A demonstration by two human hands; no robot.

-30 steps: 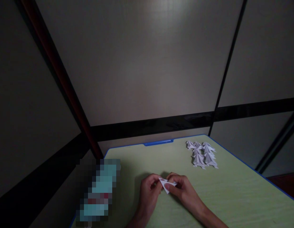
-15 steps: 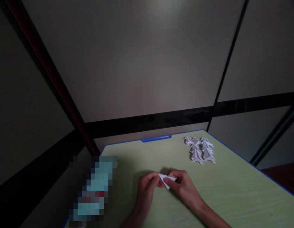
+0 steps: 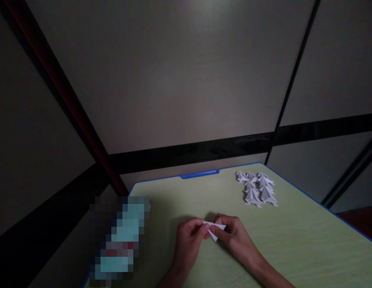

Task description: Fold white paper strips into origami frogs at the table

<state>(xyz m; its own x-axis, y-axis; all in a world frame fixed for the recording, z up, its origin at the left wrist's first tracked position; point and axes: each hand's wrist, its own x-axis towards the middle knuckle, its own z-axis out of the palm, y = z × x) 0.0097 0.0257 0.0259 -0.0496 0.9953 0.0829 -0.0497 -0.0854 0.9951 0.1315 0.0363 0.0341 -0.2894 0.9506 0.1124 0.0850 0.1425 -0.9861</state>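
A small white folded paper (image 3: 215,230), pointed and triangular, sits just above the green table (image 3: 294,244), pinched between the left hand (image 3: 190,240) and right hand (image 3: 234,238). Finished white paper figures (image 3: 258,189) cluster well apart, near the table's far edge.

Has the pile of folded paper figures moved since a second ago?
No. The pile sits by the far corner of the table as before; only the camera shifted.

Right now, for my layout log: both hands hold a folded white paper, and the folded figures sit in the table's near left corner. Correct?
No: the head view shows the folded figures in the far right corner of the table. The left hand and right hand do hold the folded white paper.
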